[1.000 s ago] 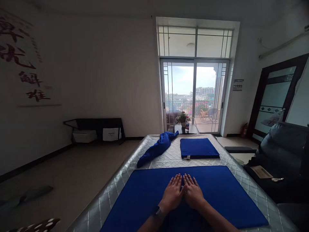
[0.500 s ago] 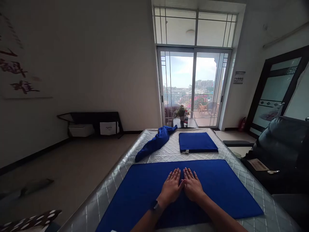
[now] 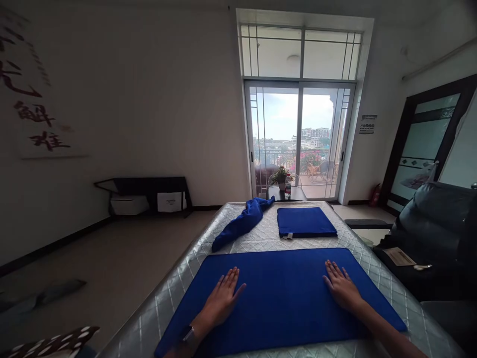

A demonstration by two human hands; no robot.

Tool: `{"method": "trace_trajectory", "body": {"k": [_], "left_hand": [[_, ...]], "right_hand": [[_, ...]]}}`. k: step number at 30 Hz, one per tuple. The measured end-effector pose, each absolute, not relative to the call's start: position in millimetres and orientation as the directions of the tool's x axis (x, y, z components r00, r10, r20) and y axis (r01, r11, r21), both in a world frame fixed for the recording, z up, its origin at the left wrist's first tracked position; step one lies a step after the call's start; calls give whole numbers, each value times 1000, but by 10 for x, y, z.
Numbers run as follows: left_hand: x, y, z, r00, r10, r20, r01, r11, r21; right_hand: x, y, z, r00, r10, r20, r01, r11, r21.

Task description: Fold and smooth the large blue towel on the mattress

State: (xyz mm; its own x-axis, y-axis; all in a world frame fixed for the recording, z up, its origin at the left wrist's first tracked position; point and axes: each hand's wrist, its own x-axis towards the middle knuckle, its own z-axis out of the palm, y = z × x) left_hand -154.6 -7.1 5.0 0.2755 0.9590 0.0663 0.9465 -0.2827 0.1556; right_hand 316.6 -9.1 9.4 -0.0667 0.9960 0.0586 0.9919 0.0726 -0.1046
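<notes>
A flat blue cloth piece [image 3: 281, 298] lies spread out across the near part of a silver quilted table cover [image 3: 257, 240]. My left hand [image 3: 222, 297] rests palm down on its left part, fingers stretched and thumb apart; a watch is on that wrist. Toward the right side of the same cloth, my right hand [image 3: 342, 285] lies flat with its fingers extended. Neither hand grips anything. Beyond the spread cloth sits a folded blue cloth [image 3: 306, 221] with a small white tag at its near edge. To its left is a bunched blue cloth [image 3: 242, 223].
A small dark table with a potted plant [image 3: 280, 178] and a bottle [image 3: 288, 185] stands past the far edge. At right is a black leather chair [image 3: 436, 233] bearing a card [image 3: 400, 257]. A black rack [image 3: 149, 186] with white boxes stands by the left wall.
My hands have slid apart from the middle of the spread cloth, the left one to the left and the right one to the right. The view has tilted slightly upward.
</notes>
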Motion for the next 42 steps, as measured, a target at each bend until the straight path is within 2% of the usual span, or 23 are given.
{"method": "trace_trajectory", "body": {"k": [4,8,11,17,23,27,29,31,36,39,42], "left_hand": [[-2298,-190,-163,208,963,174,968,-228,105],[-2729,-242,-335,84,955,283,985,-122,121],[-2764,-233,-370,6,963,271,987,-50,154],[-2692,-215,-344,-19,965,261,987,-25,162],[-2697,-241,-231,109,976,190,989,-125,76],[-2629,-255,-96,-23,990,142,997,13,76],[-2467,-288,-41,34,988,150,997,-44,62],[-2150,-343,11,170,971,168,980,-184,72],[-905,-512,195,410,902,132,879,-430,206],[-332,-595,254,528,831,174,802,-555,219],[-101,-648,195,553,803,223,779,-593,202]], "right_hand": [[3982,-81,-174,2,994,108,999,4,-51],[4379,-90,-350,46,985,164,994,-29,-105],[4396,-86,-388,65,982,177,993,-46,-107],[4351,-72,-376,51,981,187,995,-33,-95],[4333,-91,-317,71,980,184,997,-61,-56],[4333,-167,-225,143,971,193,990,-137,-46],[4214,-246,-131,147,965,215,989,-141,-45],[3919,-352,5,102,971,217,994,-93,-52],[2587,-651,361,-202,971,127,960,222,-171],[1920,-754,388,-353,930,102,902,367,-228],[1639,-769,264,-442,893,79,858,447,-254]]}}
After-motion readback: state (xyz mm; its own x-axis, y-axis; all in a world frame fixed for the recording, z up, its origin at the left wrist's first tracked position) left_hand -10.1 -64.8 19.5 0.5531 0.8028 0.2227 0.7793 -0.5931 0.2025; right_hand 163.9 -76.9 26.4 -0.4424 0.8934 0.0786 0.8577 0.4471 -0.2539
